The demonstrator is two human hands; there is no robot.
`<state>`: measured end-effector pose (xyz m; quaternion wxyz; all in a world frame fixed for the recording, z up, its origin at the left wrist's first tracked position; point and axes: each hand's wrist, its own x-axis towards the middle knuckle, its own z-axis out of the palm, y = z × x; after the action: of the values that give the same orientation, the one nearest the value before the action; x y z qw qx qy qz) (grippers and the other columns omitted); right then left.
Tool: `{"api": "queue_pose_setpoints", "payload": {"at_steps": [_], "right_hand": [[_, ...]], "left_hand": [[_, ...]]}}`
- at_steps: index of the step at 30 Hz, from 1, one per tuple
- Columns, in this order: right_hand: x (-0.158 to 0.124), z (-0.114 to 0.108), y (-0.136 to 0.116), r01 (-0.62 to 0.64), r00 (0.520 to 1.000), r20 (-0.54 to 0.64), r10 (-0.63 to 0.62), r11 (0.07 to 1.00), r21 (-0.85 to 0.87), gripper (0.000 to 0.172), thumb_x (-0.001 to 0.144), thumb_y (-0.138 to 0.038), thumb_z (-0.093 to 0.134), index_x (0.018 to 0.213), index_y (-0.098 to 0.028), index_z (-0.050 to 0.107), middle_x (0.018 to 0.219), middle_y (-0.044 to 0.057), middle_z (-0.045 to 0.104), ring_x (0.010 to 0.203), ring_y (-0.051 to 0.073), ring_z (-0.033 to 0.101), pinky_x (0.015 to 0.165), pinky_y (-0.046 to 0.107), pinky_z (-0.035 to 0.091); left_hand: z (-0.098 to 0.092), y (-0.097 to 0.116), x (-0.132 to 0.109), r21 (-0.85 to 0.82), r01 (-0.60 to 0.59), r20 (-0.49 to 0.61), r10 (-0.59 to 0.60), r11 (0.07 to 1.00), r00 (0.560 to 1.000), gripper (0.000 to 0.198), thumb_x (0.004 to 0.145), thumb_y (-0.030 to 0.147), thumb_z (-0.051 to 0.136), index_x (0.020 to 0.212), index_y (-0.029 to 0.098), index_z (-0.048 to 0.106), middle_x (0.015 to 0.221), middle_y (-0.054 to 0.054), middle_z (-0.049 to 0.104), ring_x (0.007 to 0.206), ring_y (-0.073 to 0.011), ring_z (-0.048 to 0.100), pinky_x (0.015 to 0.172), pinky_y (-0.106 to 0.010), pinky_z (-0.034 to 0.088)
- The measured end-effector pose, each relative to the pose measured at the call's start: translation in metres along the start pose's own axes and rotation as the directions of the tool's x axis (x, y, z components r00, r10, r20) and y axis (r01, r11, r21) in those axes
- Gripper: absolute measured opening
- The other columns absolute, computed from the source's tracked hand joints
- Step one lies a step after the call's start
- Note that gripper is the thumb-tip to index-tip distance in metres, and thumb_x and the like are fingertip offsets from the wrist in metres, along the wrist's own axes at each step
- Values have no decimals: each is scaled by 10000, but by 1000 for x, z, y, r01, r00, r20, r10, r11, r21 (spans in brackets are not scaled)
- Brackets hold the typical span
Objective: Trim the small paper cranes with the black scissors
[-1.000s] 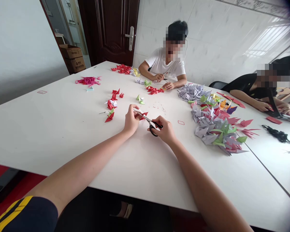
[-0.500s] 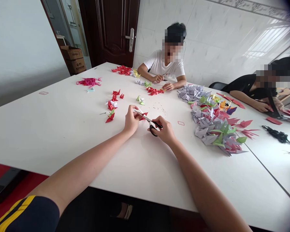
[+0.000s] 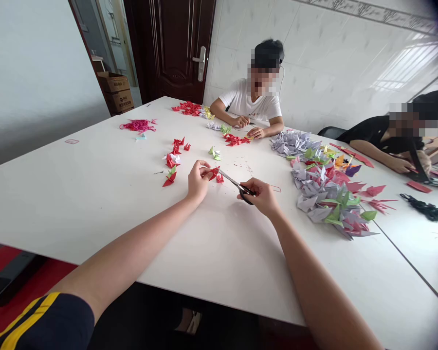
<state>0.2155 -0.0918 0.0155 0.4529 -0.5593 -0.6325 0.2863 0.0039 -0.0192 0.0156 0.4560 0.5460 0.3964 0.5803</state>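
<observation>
In the head view, the left hand [image 3: 198,182] pinches a red paper bird [image 3: 214,173] between thumb and fingers, above the white counter [image 3: 219,257]. The right hand [image 3: 262,195] is curled round the handles of the scissors [image 3: 235,182], whose tips come up to the bird's edge; whether they touch, I cannot tell. Another red paper piece [image 3: 220,179] lies just beside the left hand. Left of that hand sits a row of small birds [image 3: 171,161]; right of the right hand, a large pile of paper birds [image 3: 316,187].

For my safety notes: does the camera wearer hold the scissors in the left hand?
No, the right hand holds the scissors, and the left hand holds a red paper piece.
</observation>
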Motion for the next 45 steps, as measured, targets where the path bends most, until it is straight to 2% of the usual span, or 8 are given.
{"api": "queue_pose_setpoints", "payload": {"at_steps": [8,20,23,26,28,32,40,45], "right_hand": [[-2,-4,-1,-8,1000,9,8,1000,12,253,702,-271,749,932,-189,681,775,40,745,799,269,755,689,329,522],[-4,-5,-5,32,999,6,-32,995,-89,234,728,-244,708,955,-188,718,775,47,765,786,247,747,730,349,539],[-2,-6,-1,36,998,-46,-39,997,-61,248,719,-250,727,958,-188,714,766,37,748,770,239,740,726,350,537],[0,-7,4,62,985,-159,-65,998,-26,245,698,-264,757,929,-197,712,740,13,706,719,205,703,682,331,529],[1,-7,7,77,975,-209,-79,997,-20,250,683,-273,779,913,-202,711,728,4,685,691,183,664,654,320,520],[2,-6,8,84,973,-215,-86,996,-18,260,683,-292,792,914,-205,711,727,1,679,678,170,635,658,326,526],[0,-5,1,65,978,-199,-65,998,-6,276,675,-315,794,910,-204,702,754,22,712,738,221,709,691,346,543],[-1,-6,-2,51,990,-132,-54,998,-25,262,698,-307,763,924,-194,692,750,31,737,779,246,733,701,346,532]], "left_hand": [[-1,1,2,-19,6,-76,-7,1000,997,177,784,46,588,821,210,534,690,30,634,663,-114,607,653,-222,436],[-1,-1,3,-23,-43,-34,43,999,998,161,760,38,519,763,197,548,679,30,580,630,-102,539,613,-214,395],[-2,-2,4,25,-57,-11,58,998,998,191,765,32,484,736,188,592,707,12,597,647,-105,528,617,-219,385],[-2,-2,3,76,-50,3,50,996,999,236,767,17,460,703,181,616,716,1,616,662,-112,538,636,-229,402],[-2,0,3,96,-53,5,52,994,999,263,775,11,458,726,178,654,756,-12,652,685,-116,560,663,-238,426],[-2,3,1,123,-114,46,109,986,993,350,778,-10,452,825,181,741,918,-43,714,746,-120,596,715,-252,465],[-3,6,1,141,-179,66,172,974,983,449,775,-28,442,974,202,771,1114,-54,719,824,-127,632,715,-252,492],[-4,13,-1,146,-241,61,234,960,970,458,797,-24,455,1048,213,756,1192,-60,711,983,-156,656,820,-273,518]]}}
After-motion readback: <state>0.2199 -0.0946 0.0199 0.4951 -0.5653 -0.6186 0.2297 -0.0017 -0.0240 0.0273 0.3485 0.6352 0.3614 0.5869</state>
